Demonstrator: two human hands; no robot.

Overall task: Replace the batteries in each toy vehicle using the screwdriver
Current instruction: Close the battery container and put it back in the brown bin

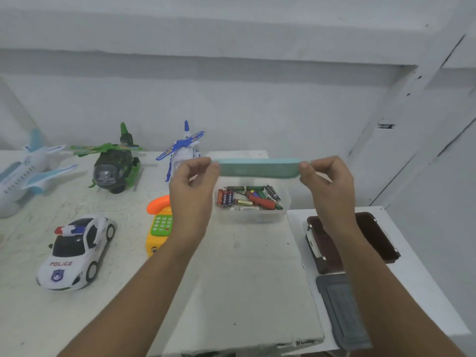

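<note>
Four toy vehicles (74,251), teal lid (257,168), scuffed white table (252,279), pale walls (231,104)

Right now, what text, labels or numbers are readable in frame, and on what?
"POLICE": bonnet of the white-and-black toy police car.
Labels on the loose batteries in the clear plastic box: too small to read.
Keys on the yellow-and-orange toy phone: blurred.
Rotor stickers on the green camouflage toy helicopter and the blue-and-white toy helicopter: blurred.
No text seen on the teal plastic lid.
</note>
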